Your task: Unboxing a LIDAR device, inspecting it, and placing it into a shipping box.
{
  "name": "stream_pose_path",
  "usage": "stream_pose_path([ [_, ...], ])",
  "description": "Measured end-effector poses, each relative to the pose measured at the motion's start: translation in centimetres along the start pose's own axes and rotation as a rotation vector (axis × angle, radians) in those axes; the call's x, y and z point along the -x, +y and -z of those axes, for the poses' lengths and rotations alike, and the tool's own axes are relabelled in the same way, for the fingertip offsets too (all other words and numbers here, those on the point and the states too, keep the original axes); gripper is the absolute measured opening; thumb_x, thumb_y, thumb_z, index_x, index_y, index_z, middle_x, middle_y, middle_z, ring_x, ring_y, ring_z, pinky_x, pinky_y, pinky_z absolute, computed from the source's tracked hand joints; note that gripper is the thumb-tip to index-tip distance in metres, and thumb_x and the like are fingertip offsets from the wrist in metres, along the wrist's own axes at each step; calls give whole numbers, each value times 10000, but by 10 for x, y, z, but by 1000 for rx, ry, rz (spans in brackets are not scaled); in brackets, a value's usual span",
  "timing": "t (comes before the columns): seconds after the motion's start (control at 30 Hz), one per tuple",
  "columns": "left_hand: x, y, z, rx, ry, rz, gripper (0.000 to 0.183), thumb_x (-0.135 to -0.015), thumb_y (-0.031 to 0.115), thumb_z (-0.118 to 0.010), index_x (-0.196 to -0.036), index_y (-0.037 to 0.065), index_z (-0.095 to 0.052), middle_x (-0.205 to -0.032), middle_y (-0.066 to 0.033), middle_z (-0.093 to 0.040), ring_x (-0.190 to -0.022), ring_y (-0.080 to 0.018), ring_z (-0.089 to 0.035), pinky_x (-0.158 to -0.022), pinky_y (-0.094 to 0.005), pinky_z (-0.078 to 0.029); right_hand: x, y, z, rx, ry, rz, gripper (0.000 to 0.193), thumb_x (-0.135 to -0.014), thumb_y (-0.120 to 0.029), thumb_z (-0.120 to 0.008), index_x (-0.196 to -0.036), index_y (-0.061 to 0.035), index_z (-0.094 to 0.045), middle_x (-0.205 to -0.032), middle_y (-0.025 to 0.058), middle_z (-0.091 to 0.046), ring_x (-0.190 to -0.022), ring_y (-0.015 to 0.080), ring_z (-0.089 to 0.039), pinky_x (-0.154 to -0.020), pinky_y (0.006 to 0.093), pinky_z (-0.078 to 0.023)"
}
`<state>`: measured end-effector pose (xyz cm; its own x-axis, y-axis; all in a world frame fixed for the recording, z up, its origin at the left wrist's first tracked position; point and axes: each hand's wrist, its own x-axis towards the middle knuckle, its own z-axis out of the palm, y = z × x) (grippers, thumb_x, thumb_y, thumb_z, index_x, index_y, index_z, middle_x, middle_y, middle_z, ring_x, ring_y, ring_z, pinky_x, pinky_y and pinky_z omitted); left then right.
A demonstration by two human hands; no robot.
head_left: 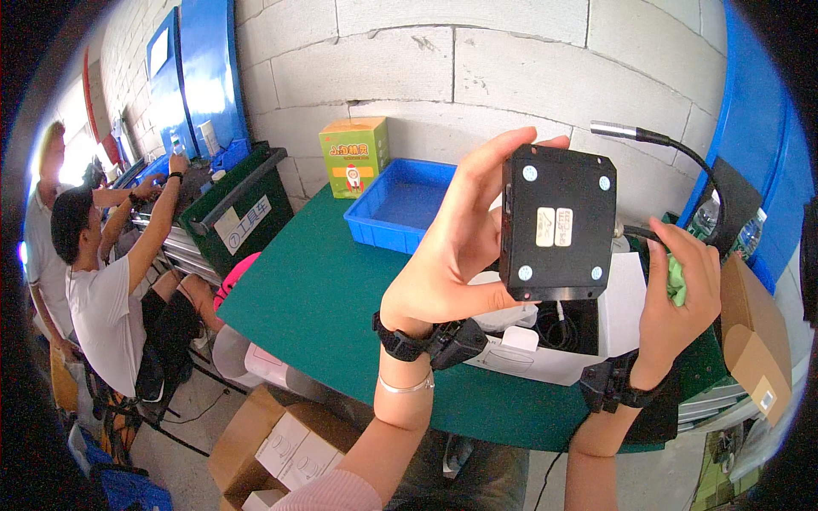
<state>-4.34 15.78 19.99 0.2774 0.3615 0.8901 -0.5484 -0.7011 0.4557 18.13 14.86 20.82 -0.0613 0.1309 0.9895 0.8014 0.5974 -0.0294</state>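
My left hand (447, 251) grips a flat black electronics box (559, 266) by its left side, thumb below and fingers above. Round stickers sit near the box's corners, and two pale labels lie in its middle. At the box's right side, my right hand (682, 298) pinches a black cable (637, 232) where it meets the box; how far the plug sits in is hidden. Another black cable end with a silver metal connector (615, 129) sticks up behind my right hand. Below the box, an open white carton (545, 368) on the table holds coiled black cable and a white round part.
A blue plastic tray (383, 235) and a green-and-orange box (354, 157) stand on the green table (290, 294) by the wall. Cardboard cartons sit at the lower left (243, 443) and right (754, 332). Two people (106, 289) work at a tool cart on the left.
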Motion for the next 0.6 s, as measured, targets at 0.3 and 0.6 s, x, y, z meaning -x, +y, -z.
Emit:
stream_pose_path([
  [0.3, 1, -1, -4, -96, -61, -56, 991, -639, -114, -712, -1461, 73, -192, -1507, -214, -224, -1381, -297, -296, -1054, -408, -411, -1, 0, 4, 22, 16, 17, 271, -698, 64, -684, -929, -74, -720, -896, 83, -687, -789, 233, -613, -729, 312, -460],
  [0.6, 5, 6, 7, -189, 0, 12, 1009, -622, -130, -734, -1461, 34, -198, -1515, -169, -227, -1354, -280, -338, -1013, -398, -447, 0, 4, 3, 52, 38, 59, 479, -670, 2, -745, -1132, -53, -632, -1129, 119, -629, -968, 262, -576, -814, 337, -439],
])
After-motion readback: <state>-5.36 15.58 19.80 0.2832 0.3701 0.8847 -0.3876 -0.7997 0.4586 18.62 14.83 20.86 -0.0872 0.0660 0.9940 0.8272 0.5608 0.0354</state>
